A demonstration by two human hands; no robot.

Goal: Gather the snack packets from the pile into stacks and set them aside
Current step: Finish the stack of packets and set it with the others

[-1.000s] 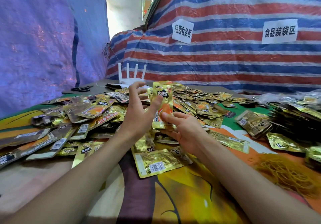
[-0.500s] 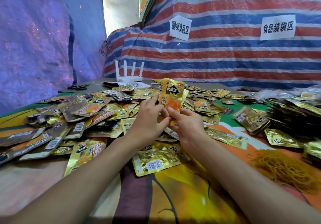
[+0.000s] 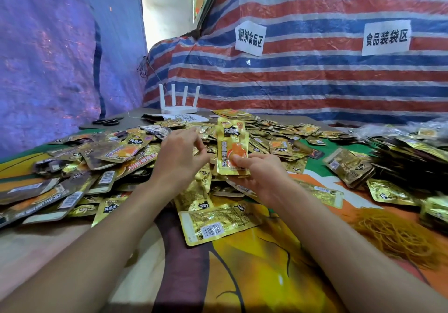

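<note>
A wide pile of gold and brown snack packets (image 3: pixel 116 157) covers the table from the left to the middle. My right hand (image 3: pixel 261 176) holds a small stack of gold packets (image 3: pixel 231 147) upright by its lower end, thumb on the front. My left hand (image 3: pixel 178 159) hovers just left of that stack, over the pile, its fingers loosely curled with no packet seen in them. A single gold packet (image 3: pixel 218 225) lies flat on the cloth in front of both hands.
Gathered stacks (image 3: pixel 349 167) and a heap of dark bundles (image 3: pixel 412 155) lie at the right. Yellow rubber bands (image 3: pixel 392 237) sit near the right front. A white router (image 3: pixel 178 101) and black scissors (image 3: pixel 106 121) stand at the back. Striped tarpaulin walls surround the table.
My left hand has let go of the upright stack and drawn a little to the left. My right hand keeps holding the stack, now slightly lower and more to the right.
</note>
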